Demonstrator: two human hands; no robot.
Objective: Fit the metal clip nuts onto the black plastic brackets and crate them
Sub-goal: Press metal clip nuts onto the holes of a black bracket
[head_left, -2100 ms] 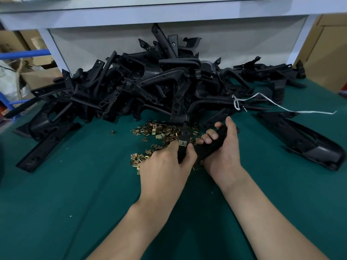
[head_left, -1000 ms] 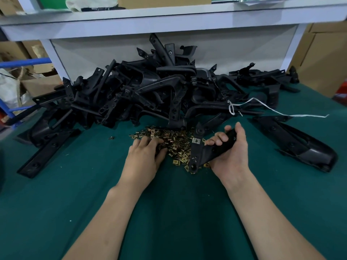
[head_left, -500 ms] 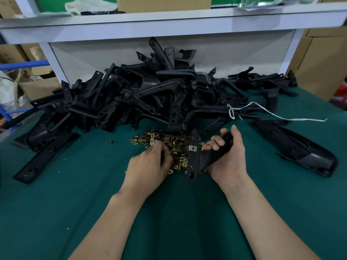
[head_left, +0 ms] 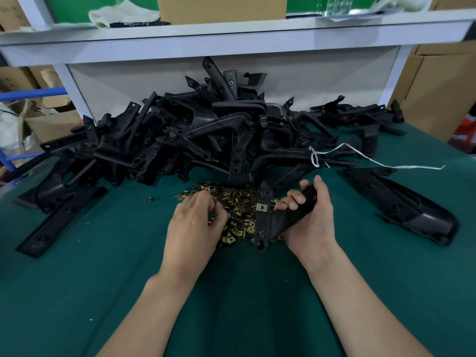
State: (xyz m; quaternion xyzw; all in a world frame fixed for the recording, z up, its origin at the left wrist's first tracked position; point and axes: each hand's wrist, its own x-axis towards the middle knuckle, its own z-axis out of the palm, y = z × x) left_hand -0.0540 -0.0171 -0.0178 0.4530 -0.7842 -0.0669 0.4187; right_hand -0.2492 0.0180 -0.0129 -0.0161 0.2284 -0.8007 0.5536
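Observation:
My right hand (head_left: 310, 220) grips a black plastic bracket (head_left: 268, 220) above the green table, with its flat arm turned toward me. One metal clip nut (head_left: 262, 207) sits clipped on that arm. A heap of loose brass-coloured clip nuts (head_left: 239, 202) lies on the cloth just behind and between my hands. My left hand (head_left: 194, 225) rests on the left side of the heap with its fingers curled into the nuts; whether a nut is pinched between them is hidden.
A big tangle of black brackets (head_left: 206, 135) fills the back of the green table (head_left: 103, 279). Single brackets lie at the left (head_left: 59, 222) and right (head_left: 401, 202). A white string (head_left: 360, 155) trails over the pile. A white shelf (head_left: 231, 39) overhangs behind.
My left hand left the bracket after pressing a nut on, reached into the nut heap and curled its fingers there. My right hand has tilted the bracket a little, still gripping it.

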